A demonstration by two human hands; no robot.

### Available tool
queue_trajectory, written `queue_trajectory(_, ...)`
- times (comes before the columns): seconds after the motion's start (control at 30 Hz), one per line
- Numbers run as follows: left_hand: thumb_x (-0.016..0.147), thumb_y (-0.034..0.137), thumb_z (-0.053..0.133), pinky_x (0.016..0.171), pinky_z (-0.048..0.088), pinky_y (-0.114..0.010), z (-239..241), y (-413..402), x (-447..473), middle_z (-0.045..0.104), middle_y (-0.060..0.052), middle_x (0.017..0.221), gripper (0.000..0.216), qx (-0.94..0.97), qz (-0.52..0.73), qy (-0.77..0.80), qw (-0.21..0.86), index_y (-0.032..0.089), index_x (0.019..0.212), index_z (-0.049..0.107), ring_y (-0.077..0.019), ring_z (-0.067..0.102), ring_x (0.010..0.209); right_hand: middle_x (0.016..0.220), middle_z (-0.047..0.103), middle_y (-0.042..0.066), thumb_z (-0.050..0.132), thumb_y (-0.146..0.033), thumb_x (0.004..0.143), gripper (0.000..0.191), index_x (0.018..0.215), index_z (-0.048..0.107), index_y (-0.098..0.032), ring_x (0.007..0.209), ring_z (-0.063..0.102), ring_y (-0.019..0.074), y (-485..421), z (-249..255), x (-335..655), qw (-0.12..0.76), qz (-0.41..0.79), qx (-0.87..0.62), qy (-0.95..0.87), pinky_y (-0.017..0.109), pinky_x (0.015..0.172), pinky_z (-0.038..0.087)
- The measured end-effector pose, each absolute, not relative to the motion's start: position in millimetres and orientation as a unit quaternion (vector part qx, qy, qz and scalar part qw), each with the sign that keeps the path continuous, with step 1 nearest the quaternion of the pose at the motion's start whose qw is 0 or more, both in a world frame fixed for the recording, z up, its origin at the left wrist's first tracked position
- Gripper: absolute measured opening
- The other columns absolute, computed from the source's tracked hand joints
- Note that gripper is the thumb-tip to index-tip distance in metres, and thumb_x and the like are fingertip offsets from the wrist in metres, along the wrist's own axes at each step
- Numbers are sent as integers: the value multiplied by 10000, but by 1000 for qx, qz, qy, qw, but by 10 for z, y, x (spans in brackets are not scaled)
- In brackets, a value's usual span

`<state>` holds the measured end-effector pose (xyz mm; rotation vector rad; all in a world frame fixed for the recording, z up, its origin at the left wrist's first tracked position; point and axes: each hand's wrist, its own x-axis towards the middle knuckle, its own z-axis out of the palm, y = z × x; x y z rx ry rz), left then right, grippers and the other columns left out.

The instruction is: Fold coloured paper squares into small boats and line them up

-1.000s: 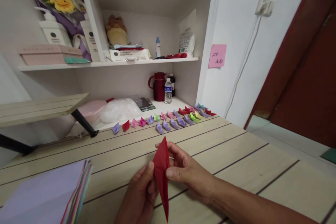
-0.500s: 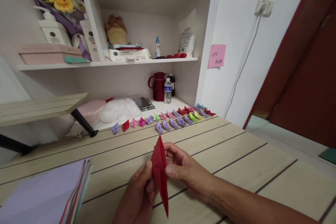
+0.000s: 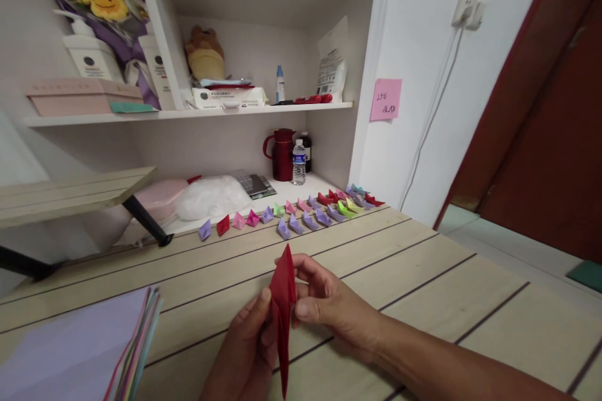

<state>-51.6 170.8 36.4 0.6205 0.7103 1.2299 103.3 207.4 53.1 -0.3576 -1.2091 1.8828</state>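
Note:
A folded piece of red paper point(image 3: 283, 288), long and pointed at both ends, is held upright above the table between my two hands. My left hand point(image 3: 256, 332) pinches its left side, thumb on the near face. On the right edge, my right hand point(image 3: 324, 301) grips it with thumb and fingers; the fingertips behind the paper are partly hidden. Beyond my hands, several small folded paper boats point(image 3: 310, 220) in purple, red, pink, green and yellow stand in rows along the table's back edge.
A stack of coloured paper point(image 3: 79, 338), purple on top, lies at the front left of the slatted table point(image 3: 451, 288). Behind the boats are a red jug point(image 3: 283, 156), a water bottle point(image 3: 299, 164) and a plastic bag point(image 3: 211, 197). A small raised shelf point(image 3: 75, 194) stands at left.
The lower point of the red paper has swung left and toward me, and the paper's lower part looks narrower. Both hands keep hold, nearly in place.

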Motion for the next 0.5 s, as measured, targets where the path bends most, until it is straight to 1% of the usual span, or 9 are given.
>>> queue_trajectory(0.1,770,446,754,470,293,-191,385,1699,-504,390,65,502,296,279,551,327,715,154,799,719,-62,320,485,968,660,29,871,-218,651,652,1226,564,-223,819,599,133,2052,552,1055,419,754,-145,-485,269,779,448)
queue_trajectory(0.17,757,453,762,472,290,-202,387,1695,-500,403,64,502,304,276,553,332,712,155,806,725,-65,321,482,947,665,25,868,-204,655,674,1246,546,-230,856,596,143,2043,563,1060,422,749,-148,-489,285,819,442)
queue_trajectory(0.3,732,462,780,507,310,-204,377,1694,-504,431,60,523,326,268,555,345,708,145,775,715,-66,338,501,923,657,15,861,-202,666,669,1248,535,-243,863,596,150,2044,569,1048,423,743,-151,-497,299,824,444)
queue_trajectory(0.37,735,465,779,516,310,-190,375,1695,-506,417,64,531,338,268,554,343,710,137,777,709,-59,323,512,925,645,11,859,-207,668,650,1233,541,-243,856,598,150,2047,572,1039,421,745,-152,-494,299,815,447)
queue_trajectory(0.5,750,473,766,479,261,-162,378,1698,-506,396,72,538,357,273,550,343,711,124,798,707,-43,255,503,1029,600,12,870,-200,643,635,1196,564,-246,847,599,137,2044,582,1034,424,751,-155,-482,284,791,456)
